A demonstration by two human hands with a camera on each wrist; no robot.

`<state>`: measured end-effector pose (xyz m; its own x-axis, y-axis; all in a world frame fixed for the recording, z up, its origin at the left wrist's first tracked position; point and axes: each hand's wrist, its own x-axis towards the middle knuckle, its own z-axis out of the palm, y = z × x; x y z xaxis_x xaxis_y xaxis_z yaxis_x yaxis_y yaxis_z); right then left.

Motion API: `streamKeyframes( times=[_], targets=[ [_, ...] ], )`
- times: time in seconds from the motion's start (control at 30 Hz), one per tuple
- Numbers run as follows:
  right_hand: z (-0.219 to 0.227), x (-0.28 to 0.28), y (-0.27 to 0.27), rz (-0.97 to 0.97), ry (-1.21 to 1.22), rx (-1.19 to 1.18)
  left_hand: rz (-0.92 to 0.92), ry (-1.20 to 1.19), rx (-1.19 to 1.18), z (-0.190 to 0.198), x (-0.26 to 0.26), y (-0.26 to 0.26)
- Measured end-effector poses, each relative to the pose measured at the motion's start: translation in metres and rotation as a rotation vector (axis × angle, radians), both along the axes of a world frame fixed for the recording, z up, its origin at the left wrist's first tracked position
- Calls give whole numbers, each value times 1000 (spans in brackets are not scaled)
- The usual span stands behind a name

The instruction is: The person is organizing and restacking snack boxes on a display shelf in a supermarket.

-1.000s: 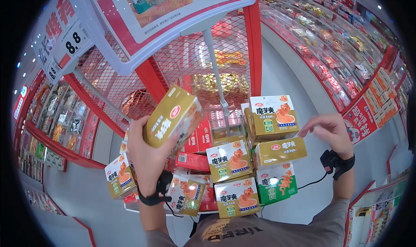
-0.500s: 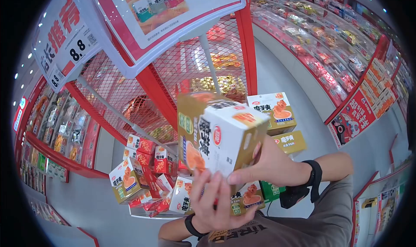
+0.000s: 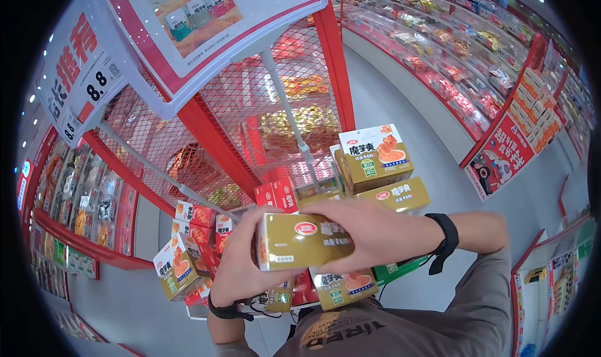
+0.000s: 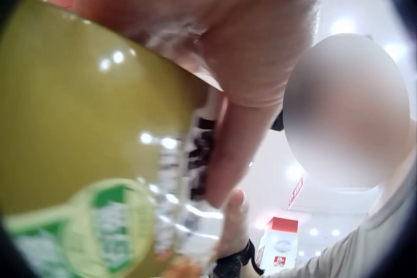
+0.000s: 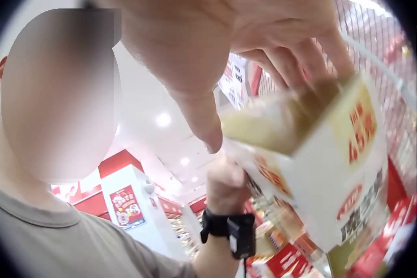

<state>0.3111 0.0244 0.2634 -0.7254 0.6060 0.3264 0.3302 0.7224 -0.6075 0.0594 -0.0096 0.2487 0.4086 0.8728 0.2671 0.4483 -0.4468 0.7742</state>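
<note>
My right hand (image 3: 375, 235) clamps the gold box (image 3: 291, 247), its fingers across the far edge and its thumb at the near edge. My left hand (image 3: 238, 260) grips the opposite end, so the box sits between my 2 hands, held above the pile in front of my shirt (image 3: 400, 322). Its glossy skin throws back the lights; I judge it light and fairly stiff, a bit slippery, with corners that could dent under a hard pinch. I'd take it by opposite faces, palms broad, pressure even.

Just beyond my right hand lies a flat carton (image 3: 407, 197), with a tall carton (image 3: 375, 163) behind it. Small red boxes (image 3: 275, 195) stand past my left fingers, and a tilted carton (image 3: 178, 269) leans at the left. Farther off are a mesh cage (image 3: 313, 88) and a price sign (image 3: 94, 85) reading 8.8.
</note>
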Motion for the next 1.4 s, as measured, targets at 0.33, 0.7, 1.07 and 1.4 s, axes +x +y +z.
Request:
streamKeyframes(
  times=[0.33, 0.7, 1.07, 1.4],
  targets=[
    [13, 116, -3, -262, 374, -366, 458, -391, 12, -101, -39, 143],
    [-13, 156, -40, -376, 428, -459, 156, -650, -308, -173, 3, 214],
    [-37, 185, -69, -484, 503, -599, 6, -730, -488, -221, 13, 241],
    [-55, 176, -36, -508, 590, -658, 5, -838, -501, -226, 15, 244]
  ],
)
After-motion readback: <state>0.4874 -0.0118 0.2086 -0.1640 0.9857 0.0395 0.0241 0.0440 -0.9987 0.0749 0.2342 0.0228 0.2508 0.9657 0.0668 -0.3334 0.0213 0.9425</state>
